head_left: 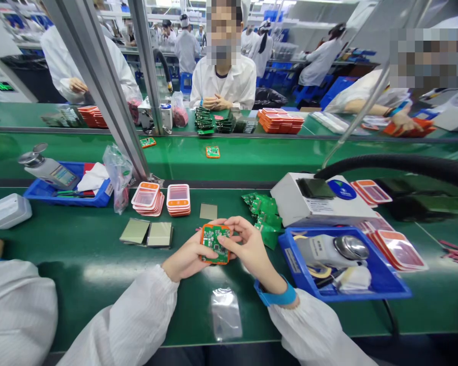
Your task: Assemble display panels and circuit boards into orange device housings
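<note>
Between my two hands is a green circuit board (211, 235) seated in an orange frame, held above the green bench. My left hand (191, 254) grips its left side, thumb over the lower edge. My right hand (248, 244) closes on the right side, with its thumb pressed on the board's face. Just beyond lies one square display panel (208, 211). Stacked panels (159, 234) lie to the left, and two piles of orange-and-white frames (178, 199) stand behind them. Right of my hands is a heap of green circuit boards (265, 216).
A blue tray (290, 259) with a dispenser bottle sits at right, beside a white box (290, 203). Another blue tray (93, 202) is at left. A clear plastic bag (226, 315) lies in front of me. A framed board (212, 152) rests on the far green strip. Metal posts rise ahead.
</note>
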Demonstrator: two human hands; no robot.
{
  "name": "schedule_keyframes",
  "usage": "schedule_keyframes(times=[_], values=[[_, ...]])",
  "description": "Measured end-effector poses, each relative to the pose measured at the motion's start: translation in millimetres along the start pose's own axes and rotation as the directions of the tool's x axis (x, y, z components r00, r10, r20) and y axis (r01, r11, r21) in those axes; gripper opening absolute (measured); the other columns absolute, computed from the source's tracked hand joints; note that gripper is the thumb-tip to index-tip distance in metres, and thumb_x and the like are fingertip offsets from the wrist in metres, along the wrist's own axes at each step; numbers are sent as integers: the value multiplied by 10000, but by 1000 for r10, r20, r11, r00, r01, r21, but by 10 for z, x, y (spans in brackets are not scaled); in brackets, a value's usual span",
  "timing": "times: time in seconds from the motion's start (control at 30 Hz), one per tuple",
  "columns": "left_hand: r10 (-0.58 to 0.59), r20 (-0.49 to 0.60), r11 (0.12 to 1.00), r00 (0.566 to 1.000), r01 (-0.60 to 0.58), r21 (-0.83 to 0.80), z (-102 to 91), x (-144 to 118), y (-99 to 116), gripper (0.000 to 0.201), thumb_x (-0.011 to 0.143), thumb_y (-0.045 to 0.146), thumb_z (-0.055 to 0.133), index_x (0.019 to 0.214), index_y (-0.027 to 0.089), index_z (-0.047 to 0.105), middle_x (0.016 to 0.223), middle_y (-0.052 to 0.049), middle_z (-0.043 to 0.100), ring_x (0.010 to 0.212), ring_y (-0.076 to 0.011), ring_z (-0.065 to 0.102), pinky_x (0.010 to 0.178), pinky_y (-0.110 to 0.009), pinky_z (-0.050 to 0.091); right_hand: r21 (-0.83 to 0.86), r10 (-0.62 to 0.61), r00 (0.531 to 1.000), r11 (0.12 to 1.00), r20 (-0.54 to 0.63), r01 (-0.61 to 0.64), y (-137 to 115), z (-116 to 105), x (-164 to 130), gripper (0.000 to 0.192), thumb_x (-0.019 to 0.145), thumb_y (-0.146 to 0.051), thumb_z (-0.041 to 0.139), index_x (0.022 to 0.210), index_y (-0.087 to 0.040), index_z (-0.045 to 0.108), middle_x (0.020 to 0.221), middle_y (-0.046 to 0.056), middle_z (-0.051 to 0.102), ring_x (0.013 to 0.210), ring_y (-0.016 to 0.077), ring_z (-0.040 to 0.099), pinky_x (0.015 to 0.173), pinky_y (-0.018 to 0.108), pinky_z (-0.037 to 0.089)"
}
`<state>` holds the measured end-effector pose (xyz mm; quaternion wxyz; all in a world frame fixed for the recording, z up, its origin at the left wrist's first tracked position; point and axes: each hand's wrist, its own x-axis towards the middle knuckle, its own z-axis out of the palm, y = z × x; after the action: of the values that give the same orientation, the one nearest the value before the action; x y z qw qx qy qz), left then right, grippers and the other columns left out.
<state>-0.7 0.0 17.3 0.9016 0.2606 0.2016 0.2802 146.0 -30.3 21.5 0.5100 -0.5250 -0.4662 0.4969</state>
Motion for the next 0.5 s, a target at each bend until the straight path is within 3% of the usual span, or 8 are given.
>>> schedule_keyframes(times=[0.07, 0.13, 0.2, 0.27, 0.3, 0.37, 0.5], values=[[9, -12, 1000, 1000, -9, 10, -5, 10, 2, 823, 554, -93, 548, 1297, 253, 479, 1275, -81, 610, 1221, -283, 535, 1033, -434, 409, -106, -55, 998, 993, -43, 50, -6, 26, -22, 247, 724, -312, 650, 919, -221, 528, 958, 46, 635, 707, 161, 617, 504, 262, 509], [16, -18, 1000, 1000, -16, 11, -19, 14, 3, 830, 550, -97, 533, 1300, 254, 473, 1264, -79, 616, 1195, -276, 557, 1032, -428, 408, -304, -216, 971, 936, -105, 176, -7, 42, -49, 252, 750, -292, 620, 978, -228, 534, 1015, 65, 619, 875, 207, 619, 630, 321, 543], [24, -28, 1000, 999, -24, 7, -28, 10, 5, 837, 564, -94, 517, 1317, 267, 455, 1244, -74, 627, 1155, -265, 587, 1019, -427, 417, -520, -446, 892, 780, -73, 348, -10, 41, -71, 275, 765, -274, 618, 1021, -224, 532, 1063, 84, 606, 1007, 242, 585, 839, 437, 508], [47, -54, 999, 997, -47, 5, -27, 1, 11, 842, 583, -86, 504, 1340, 276, 431, 1205, -66, 646, 1108, -250, 613, 994, -420, 436, -654, -603, 795, 578, 61, 489, -25, 24, -84, 258, 779, -265, 622, 1018, -214, 537, 1105, 100, 605, 1067, 262, 559, 1001, 537, 371], [60, -69, 998, 996, -60, 5, -23, -5, 15, 856, 580, -86, 500, 1350, 278, 420, 1178, -58, 658, 1081, -240, 624, 979, -410, 447, -683, -632, 764, 500, 132, 532, -38, 11, -88, 234, 790, -270, 620, 1004, -210, 544, 1134, 107, 603, 1088, 268, 551, 1038, 560, 310], [69, -90, 998, 994, -69, 0, -15, -16, 24, 913, 536, -99, 489, 1358, 289, 408, 1116, -28, 680, 1019, -214, 641, 952, -384, 461, -695, -607, 753, 426, 255, 579, -72, -15, -88, 199, 815, -303, 614, 983, -212, 559, 1203, 114, 590, 1145, 278, 527, 1070, 567, 244], [67, -73, 995, 995, -72, -62, -25, -29, 39, 982, 426, -75, 436, 1335, 295, 428, 1040, 18, 691, 955, -189, 641, 960, -390, 453, -648, -460, 778, 443, 428, 619, -122, -62, -68, 285, 792, -415, 646, 998, -238, 559, 1300, 113, 554, 1248, 301, 465, 1100, 573, 173]])
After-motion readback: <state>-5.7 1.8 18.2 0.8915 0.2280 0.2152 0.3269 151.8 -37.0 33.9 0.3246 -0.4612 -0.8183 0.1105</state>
